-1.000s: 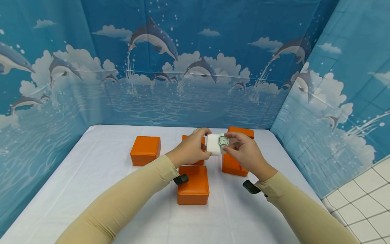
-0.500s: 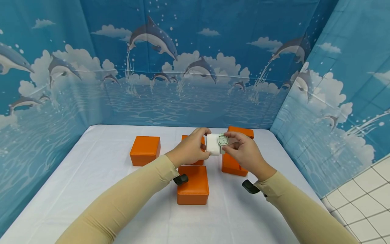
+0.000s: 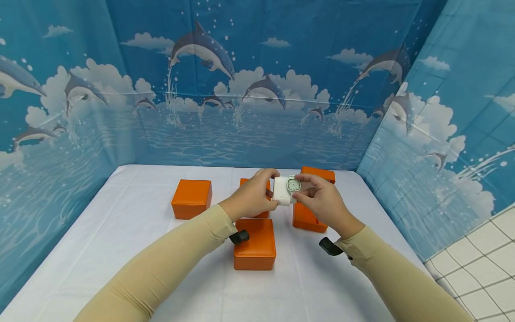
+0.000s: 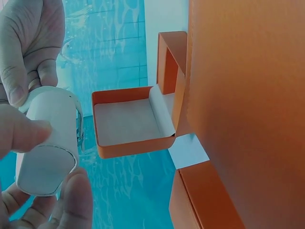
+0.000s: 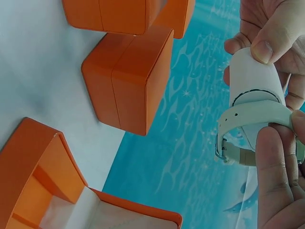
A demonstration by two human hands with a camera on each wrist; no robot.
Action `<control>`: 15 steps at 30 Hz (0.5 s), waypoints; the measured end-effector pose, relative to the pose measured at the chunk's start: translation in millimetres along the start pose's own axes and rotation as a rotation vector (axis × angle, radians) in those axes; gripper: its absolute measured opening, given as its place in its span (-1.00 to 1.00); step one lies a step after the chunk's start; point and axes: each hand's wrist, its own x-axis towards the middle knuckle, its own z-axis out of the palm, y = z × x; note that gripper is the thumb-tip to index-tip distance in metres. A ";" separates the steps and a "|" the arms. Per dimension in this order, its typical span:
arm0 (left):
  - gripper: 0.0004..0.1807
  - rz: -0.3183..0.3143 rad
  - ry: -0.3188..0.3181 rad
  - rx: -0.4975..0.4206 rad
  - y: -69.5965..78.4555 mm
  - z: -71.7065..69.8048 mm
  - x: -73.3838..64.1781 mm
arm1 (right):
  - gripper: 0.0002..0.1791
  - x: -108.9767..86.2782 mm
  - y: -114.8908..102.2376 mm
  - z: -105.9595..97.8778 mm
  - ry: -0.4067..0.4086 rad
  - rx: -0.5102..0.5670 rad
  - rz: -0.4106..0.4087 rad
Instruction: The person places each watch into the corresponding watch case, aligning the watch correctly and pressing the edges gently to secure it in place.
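Observation:
My left hand (image 3: 254, 193) grips a white watch cushion (image 3: 281, 191) between thumb and fingers, above the table's far half. A wristwatch (image 3: 293, 184) with a pale square-cornered face and white strap sits at the cushion's right end. My right hand (image 3: 322, 197) pinches the watch from the right. In the right wrist view the strap (image 5: 255, 113) is a buckled loop around the lower end of the cushion (image 5: 255, 76); the watch face is hidden there. In the left wrist view the left thumb (image 4: 24, 131) presses on the cushion's side, and the strap circles its far end.
An open orange box (image 3: 310, 219) with a pale lining stands under the right hand. Closed orange boxes stand at left (image 3: 191, 199) and front centre (image 3: 255, 243). Another orange box (image 3: 262, 214) is partly hidden behind the left hand. Dolphin-print curtains (image 3: 257, 134) border the white-covered table (image 3: 193, 286).
The watch has shifted slightly left along the cushion, with the right fingers moving with it. The left hand and the boxes have stayed in place.

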 end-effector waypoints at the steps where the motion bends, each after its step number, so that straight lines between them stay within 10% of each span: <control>1: -0.19 -0.001 0.003 0.000 -0.1 0.2 0.1 | -0.44 -0.1 -0.5 -0.2 -0.001 0.002 0.005; 15: -0.16 -0.018 0.025 -0.029 0.6 3.3 0.0 | -0.40 1.8 -1.6 -1.6 -0.020 -0.009 0.072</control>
